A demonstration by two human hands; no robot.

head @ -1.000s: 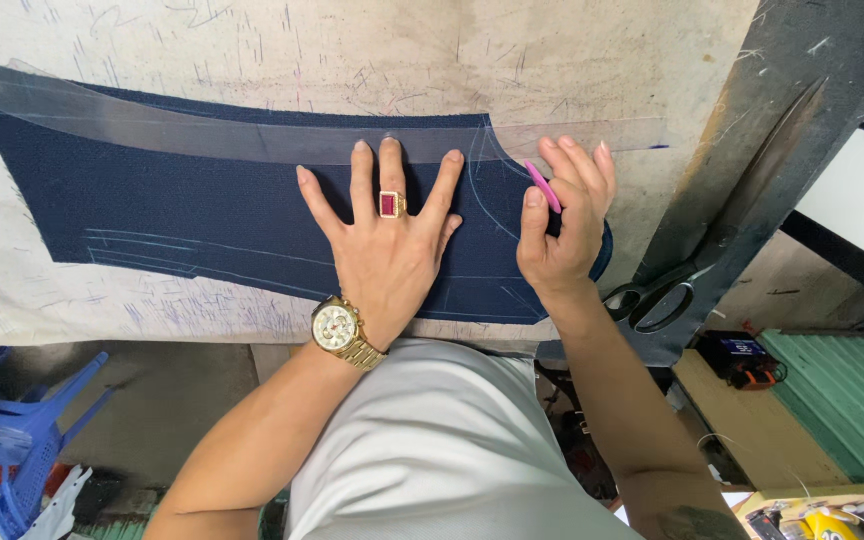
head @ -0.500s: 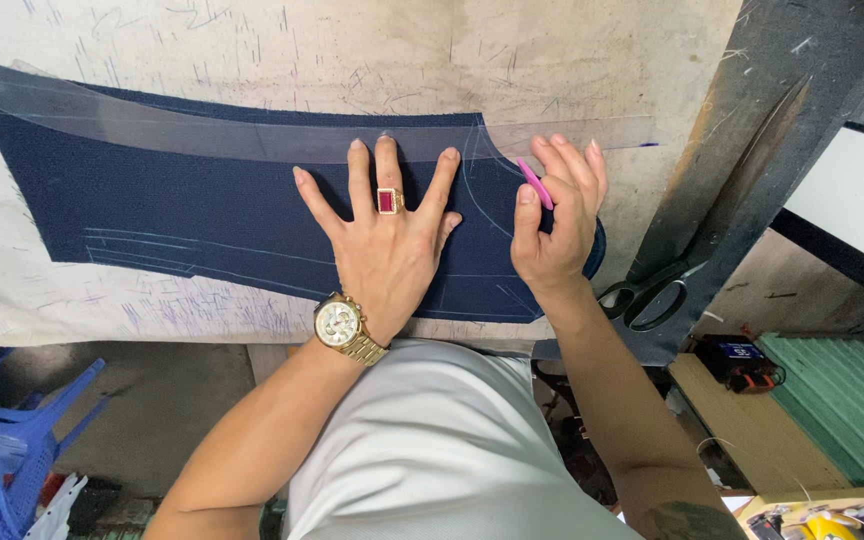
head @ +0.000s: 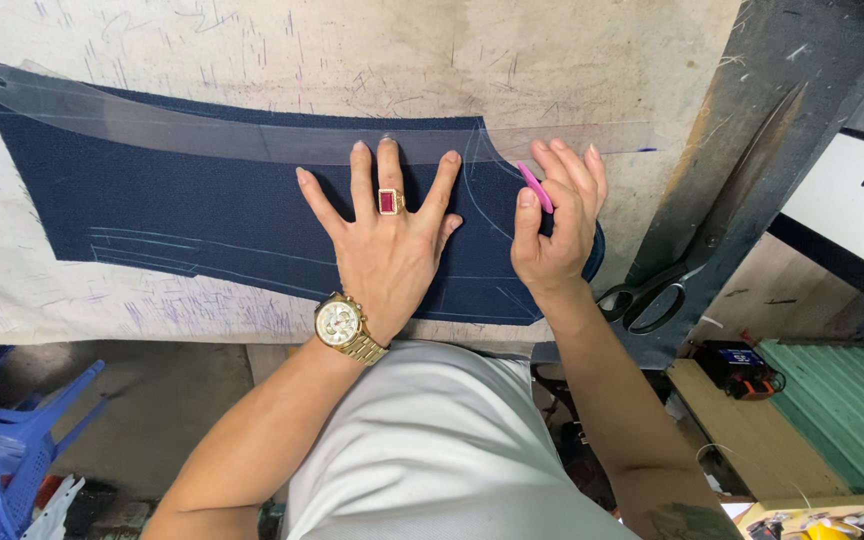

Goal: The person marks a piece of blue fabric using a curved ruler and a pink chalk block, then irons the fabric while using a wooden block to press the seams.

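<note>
Navy fabric panel flat on the scuffed worktable, under a clear curved ruler along its far edge. Left hand splayed wide, pressing ruler and cloth; right hand pinching pink chalk at the panel's right end. Probably soft, light, prone to creeping: best pinned flat, not gripped.

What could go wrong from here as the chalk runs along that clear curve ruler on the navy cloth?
1. Only the left hand pins the clear ruler; its long far end lies unweighted and may pivot, bending the line.
2. The navy cloth could creep under the spread fingers, so new marks miss the earlier chalk lines.
3. The pink chalk in the right hand is a thin sliver and might snap.
</note>
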